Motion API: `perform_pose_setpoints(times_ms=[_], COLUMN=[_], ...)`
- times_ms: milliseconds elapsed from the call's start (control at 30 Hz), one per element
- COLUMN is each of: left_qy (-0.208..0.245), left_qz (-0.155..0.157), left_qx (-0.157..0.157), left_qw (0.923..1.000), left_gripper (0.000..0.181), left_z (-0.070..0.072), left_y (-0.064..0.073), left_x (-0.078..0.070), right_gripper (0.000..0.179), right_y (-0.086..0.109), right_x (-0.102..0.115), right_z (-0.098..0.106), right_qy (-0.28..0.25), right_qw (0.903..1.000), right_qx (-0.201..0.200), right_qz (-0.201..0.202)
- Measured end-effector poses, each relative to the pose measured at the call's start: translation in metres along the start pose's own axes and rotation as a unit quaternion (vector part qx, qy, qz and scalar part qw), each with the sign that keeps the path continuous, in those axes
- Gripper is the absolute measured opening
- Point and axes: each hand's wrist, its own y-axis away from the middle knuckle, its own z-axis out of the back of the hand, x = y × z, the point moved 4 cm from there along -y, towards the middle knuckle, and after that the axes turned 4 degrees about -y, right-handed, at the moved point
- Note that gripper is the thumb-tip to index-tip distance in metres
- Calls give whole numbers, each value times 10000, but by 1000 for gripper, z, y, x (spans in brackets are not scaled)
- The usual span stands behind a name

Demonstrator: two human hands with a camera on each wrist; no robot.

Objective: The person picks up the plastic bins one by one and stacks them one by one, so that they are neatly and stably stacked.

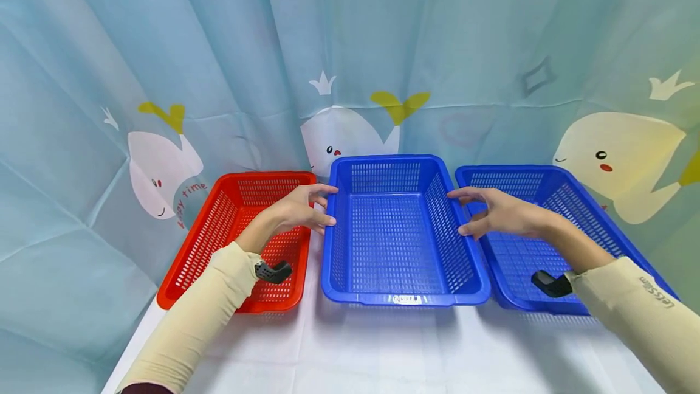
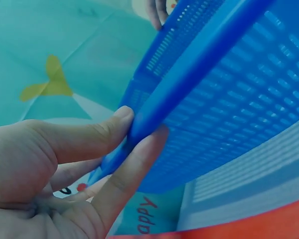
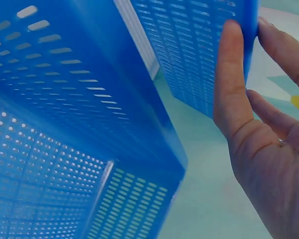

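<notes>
A blue plastic basket (image 1: 361, 298) with slotted walls is in the middle of the head view, between both hands. My left hand (image 1: 303, 207) pinches its left rim; the left wrist view shows thumb and a finger on either side of the blue rim (image 2: 199, 62). On the opposite side my right hand (image 1: 505, 213) grips the right rim. In the right wrist view that basket's outer wall (image 3: 189, 55) lies between finger and thumb. Only mesh floor shows inside the basket, and a shadow falls below its front edge.
A red basket (image 1: 188, 242) stands left, under my left forearm. Another blue basket (image 1: 511, 169) stands right, beneath my right forearm and close beside the middle one. All are over a white-covered table (image 1: 383, 351), with a whale-print curtain (image 1: 465, 35) behind.
</notes>
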Motion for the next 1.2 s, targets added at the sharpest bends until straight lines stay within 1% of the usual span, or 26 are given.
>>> perform_pose_setpoints(times_ms=[233, 367, 500, 600, 767, 900, 1100, 1200], left_qy=[162, 228, 303, 324, 227, 269, 269, 238], left_qz=[-211, -364, -478, -507, -477, -534, -672, -728], left_qx=[-30, -62, -109, -150, -190, -158, -165, -96], left_qw=[9996, 9991, 9983, 9981, 9984, 9981, 9972, 9970], left_gripper=[76, 76, 74, 72, 72, 72, 74, 75], left_z=[5, 8, 12, 15, 19, 26, 42, 44], left_y=[6, 10, 14, 15, 19, 25, 38, 33], left_x=[-8, -16, -22, -23, -25, -31, -44, -42], right_gripper=[88, 88, 88, 89, 90, 89, 91, 92], right_y=[8, 13, 16, 16, 16, 17, 18, 19], right_x=[6, 12, 18, 21, 26, 33, 51, 53], right_z=[8, 11, 13, 13, 10, 8, 2, 0], right_qy=[160, 218, 344, 312, 297, 430, 403, 372], right_qw=[9993, 9984, 9971, 9970, 9967, 9951, 9940, 9937], right_qx=[-303, -508, -633, -646, -673, -775, -916, -1023], right_qz=[121, 124, 231, 277, 343, 429, 448, 279])
